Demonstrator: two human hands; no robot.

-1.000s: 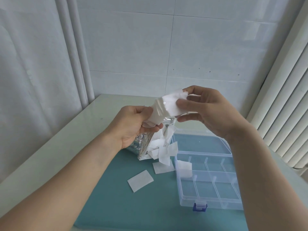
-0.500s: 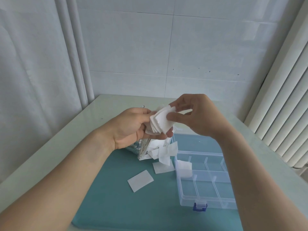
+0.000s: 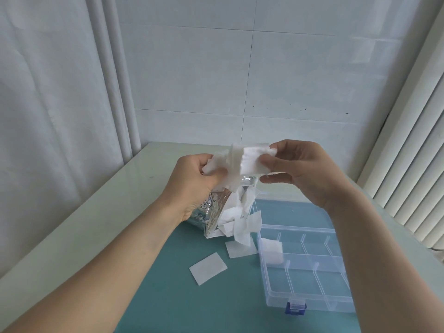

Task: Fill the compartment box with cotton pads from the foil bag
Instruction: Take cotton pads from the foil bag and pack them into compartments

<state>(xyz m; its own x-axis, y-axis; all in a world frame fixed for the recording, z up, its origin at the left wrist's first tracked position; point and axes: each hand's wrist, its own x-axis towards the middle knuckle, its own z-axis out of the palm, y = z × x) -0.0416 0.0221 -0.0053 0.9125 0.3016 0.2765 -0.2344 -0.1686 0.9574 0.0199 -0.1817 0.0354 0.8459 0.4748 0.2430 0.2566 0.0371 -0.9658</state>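
Above the table my left hand (image 3: 192,183) grips a bunch of white cotton pads (image 3: 228,167). My right hand (image 3: 302,174) pinches a small stack of pads (image 3: 254,159) between thumb and forefinger, just right of that bunch. Below them the foil bag (image 3: 211,212) lies on its side with pads spilling out of its mouth. The clear compartment box (image 3: 310,272) stands open at the right on the teal mat, with pads (image 3: 271,251) in its far left compartment.
Two loose pads (image 3: 207,267) (image 3: 240,248) lie on the teal mat (image 3: 168,296) between bag and box. The box has a blue latch (image 3: 295,307) at its front. A curtain hangs at the left, blinds at the right, a tiled wall behind the pale table (image 3: 96,212).
My right hand has pulled a small stack of pads rightward away from the bunch in my left hand; half a second ago both hands were together on one stack.
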